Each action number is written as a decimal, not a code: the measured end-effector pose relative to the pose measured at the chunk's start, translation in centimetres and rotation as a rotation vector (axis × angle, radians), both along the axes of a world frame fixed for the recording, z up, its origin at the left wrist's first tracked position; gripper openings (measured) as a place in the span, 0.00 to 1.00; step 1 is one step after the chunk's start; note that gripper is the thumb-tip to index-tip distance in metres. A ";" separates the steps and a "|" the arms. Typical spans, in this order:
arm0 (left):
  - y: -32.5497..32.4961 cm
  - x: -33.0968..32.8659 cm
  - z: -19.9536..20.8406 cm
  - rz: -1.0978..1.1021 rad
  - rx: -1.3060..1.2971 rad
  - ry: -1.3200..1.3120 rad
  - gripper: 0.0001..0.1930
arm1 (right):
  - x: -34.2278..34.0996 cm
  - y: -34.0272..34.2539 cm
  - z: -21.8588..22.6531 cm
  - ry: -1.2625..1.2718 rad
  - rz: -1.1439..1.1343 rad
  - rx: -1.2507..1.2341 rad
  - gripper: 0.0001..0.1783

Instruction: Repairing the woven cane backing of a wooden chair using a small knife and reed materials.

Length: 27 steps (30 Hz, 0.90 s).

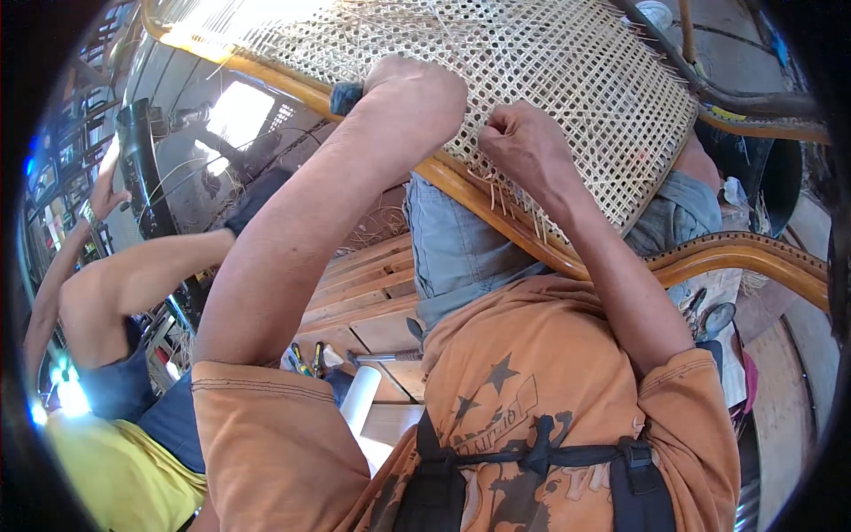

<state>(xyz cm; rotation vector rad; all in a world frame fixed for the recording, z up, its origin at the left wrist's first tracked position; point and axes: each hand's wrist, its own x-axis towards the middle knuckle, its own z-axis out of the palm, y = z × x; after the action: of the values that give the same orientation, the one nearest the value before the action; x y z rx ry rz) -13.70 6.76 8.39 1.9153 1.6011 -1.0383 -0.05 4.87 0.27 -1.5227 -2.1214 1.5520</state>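
A woven cane panel [612, 106] in a curved brown wooden frame [479, 199] lies across my lap. Over its left part, my left hand [412, 78] is closed, its fingers mostly hidden behind the back of the hand and wrist. A short dark blunt object [346, 97] shows beside that wrist, over the frame; I cannot tell whether the hand holds it. My right hand [525, 137] is curled into a fist above the weave near the frame's front rail. Whatever it pinches is too small to make out. Loose cane ends [501, 197] stick out along the rail.
At the left, another person in a yellow shirt [133, 470] sits close by. Hand tools [306, 359] and a hammer [386, 356] lie on wooden planks [363, 275] beside me. A curved frame arm [745, 254] with a row of holes extends right. A black bucket [784, 173] stands beyond.
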 end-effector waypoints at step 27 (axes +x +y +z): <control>-2.4 -3.9 0.2 0.359 0.140 -0.015 0.21 | 0.5 -1.1 -2.0 -0.015 0.018 0.571 0.10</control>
<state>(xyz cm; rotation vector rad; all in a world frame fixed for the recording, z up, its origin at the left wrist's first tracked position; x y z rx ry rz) -17.56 4.41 8.64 1.6279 1.9612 -0.7788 0.49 3.80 -1.72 -1.3087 -2.3088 0.8186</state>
